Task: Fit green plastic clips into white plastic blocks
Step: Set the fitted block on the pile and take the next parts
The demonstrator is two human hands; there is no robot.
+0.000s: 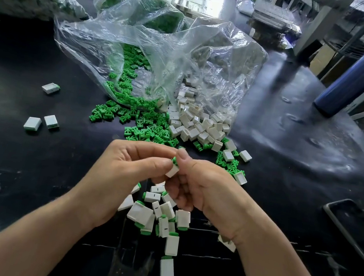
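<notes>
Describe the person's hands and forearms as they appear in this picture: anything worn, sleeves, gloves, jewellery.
Both hands are bare: no gloves on the left hand or the right hand. No rings, watch or wristband show. Both forearms are uncovered as far as the bottom edge of the picture, with no sleeve in view. The fingernails that show are short and unpainted.

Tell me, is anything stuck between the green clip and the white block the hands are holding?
Nothing visible is. Both hands, left hand and right hand, hold the white block together, and the green clip sits right at its top end, touching it. The fingers hide part of the joint, so the inside cannot be seen.
</notes>
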